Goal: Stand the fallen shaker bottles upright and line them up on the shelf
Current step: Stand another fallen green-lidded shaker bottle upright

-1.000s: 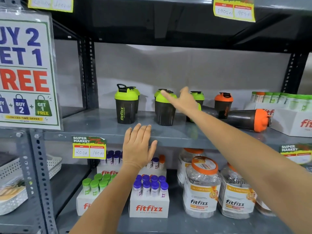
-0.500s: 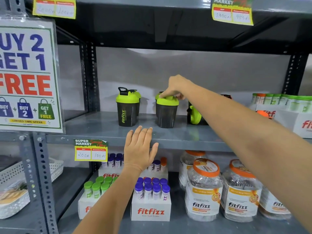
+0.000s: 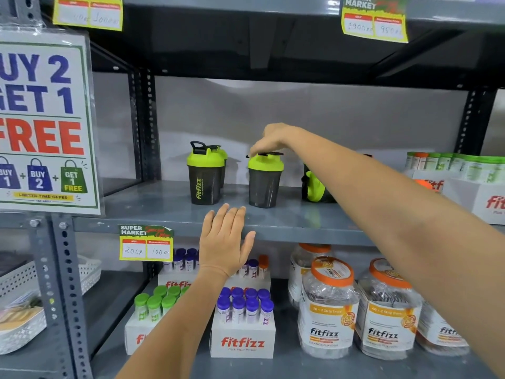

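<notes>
While the left hand [image 3: 225,242] is kept spread flat on the shelf [image 3: 169,206] edge, the middle shaker bottle [image 3: 264,181], upright beside the labelled one [image 3: 205,176], has been pinched at its lid by the right hand [image 3: 269,142] (a moment ago open), leaving the fallen bottle [image 3: 314,186] unrighted.

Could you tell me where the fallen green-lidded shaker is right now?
It lies on the middle shelf, right of the upright shaker under the right hand.

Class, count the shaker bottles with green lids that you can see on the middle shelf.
4. One upright at left, one partly hidden behind it, one upright under the right hand, one lying on its side beside the forearm. The arm may hide others.
</notes>
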`<action>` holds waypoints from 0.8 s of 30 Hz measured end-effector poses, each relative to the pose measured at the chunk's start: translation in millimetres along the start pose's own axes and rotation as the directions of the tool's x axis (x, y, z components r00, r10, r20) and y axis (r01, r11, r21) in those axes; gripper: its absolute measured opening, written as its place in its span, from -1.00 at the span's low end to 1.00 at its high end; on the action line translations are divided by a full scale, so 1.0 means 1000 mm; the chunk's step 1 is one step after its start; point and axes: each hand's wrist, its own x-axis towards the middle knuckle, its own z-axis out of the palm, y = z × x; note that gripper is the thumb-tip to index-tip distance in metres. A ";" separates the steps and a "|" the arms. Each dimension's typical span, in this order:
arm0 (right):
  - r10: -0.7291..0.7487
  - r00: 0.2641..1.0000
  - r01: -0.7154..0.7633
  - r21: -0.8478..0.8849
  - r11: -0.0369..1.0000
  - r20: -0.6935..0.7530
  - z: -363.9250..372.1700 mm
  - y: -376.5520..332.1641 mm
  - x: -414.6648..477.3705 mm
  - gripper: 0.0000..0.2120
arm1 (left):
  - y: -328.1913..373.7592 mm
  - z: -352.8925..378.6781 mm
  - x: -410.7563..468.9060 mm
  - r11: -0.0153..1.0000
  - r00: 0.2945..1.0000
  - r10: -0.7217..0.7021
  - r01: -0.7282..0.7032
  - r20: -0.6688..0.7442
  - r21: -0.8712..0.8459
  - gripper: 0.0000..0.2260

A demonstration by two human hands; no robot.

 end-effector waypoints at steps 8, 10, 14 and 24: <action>-0.046 0.999 0.045 -0.127 0.991 -0.011 0.001 0.001 0.003 -0.54 | 0.000 -0.001 0.000 1.000 1.000 -0.003 0.003 0.012 0.003 -0.55; -0.053 0.998 0.055 -0.146 0.988 0.021 -0.003 0.003 -0.001 -0.62 | 0.000 -0.001 0.000 1.000 1.000 -0.004 0.004 0.018 0.002 -0.55; -0.066 0.996 0.076 -0.168 0.983 0.060 -0.003 0.009 -0.005 -0.57 | 0.000 -0.001 0.000 1.000 1.000 -0.002 0.002 0.019 0.002 -0.55; -0.078 0.996 0.059 -0.300 0.952 -0.052 0.012 0.009 -0.005 -0.34 | 0.000 0.000 0.000 1.000 1.000 -0.005 0.005 0.017 -0.006 -0.56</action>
